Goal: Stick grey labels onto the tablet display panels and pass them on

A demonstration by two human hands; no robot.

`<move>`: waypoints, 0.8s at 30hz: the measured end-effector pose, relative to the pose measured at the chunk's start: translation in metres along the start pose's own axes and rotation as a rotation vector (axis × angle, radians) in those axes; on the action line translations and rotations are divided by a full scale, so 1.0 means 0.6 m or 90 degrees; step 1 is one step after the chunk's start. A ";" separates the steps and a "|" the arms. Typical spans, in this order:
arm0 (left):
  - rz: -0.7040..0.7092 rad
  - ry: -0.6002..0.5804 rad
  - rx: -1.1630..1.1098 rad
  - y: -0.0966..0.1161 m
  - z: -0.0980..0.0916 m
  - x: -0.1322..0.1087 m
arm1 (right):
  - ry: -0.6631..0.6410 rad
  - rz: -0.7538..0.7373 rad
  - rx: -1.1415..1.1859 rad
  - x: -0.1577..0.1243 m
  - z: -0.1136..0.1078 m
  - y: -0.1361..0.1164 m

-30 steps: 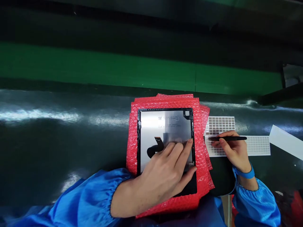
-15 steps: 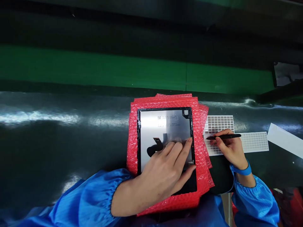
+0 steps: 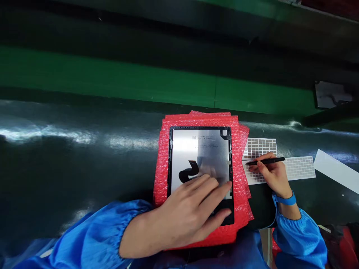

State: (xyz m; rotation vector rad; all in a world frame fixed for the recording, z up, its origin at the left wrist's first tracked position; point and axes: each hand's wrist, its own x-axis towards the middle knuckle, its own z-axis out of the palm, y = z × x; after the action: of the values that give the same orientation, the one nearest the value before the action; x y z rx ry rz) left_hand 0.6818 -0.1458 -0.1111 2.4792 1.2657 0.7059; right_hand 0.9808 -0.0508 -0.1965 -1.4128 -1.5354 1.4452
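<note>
A tablet-sized display panel (image 3: 207, 145) with a silver back, black frame and printed markings lies on red bubble wrap (image 3: 238, 201). A black flex cable (image 3: 188, 173) curls up from its back. My left hand (image 3: 193, 205) is spread across the lower part of the panel, its index fingertip on the right frame edge; it covers what lies beneath. My right hand (image 3: 273, 173) grips a slim black pen-shaped tool (image 3: 270, 161) with a pointed tip. That tip is over white sheets of small grid labels (image 3: 300, 167), beside the wrap.
Another grid sheet (image 3: 260, 145) with darker cells lies behind my right hand. A blank white strip (image 3: 336, 168) is farther right. At the back right stands a grey flat part (image 3: 332, 94), near the green back panel (image 3: 168, 82). The dark tabletop (image 3: 84, 164) extends left.
My left hand has slid down along the panel's right edge, uncovering more of the flex cable. The right hand and its tool stay nearly still. The view has shifted slightly.
</note>
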 end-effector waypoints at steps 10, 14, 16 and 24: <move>0.226 -0.093 0.077 0.059 0.020 0.043 | 0.005 -0.022 -0.022 0.000 0.002 0.001; 0.162 -0.192 0.226 0.080 0.099 0.063 | 0.008 -0.031 -0.029 0.000 0.002 -0.001; 0.118 -0.252 0.271 0.085 0.128 0.065 | 0.000 -0.032 -0.033 0.001 0.003 -0.001; 0.123 -0.368 0.300 0.087 0.141 0.068 | -0.020 -0.003 -0.027 0.000 0.001 0.001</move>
State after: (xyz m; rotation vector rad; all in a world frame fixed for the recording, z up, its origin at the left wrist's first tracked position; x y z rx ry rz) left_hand 0.7826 -0.1445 -0.1473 2.8819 1.0553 -0.3196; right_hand 0.9805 -0.0510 -0.1974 -1.4156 -1.5963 1.4459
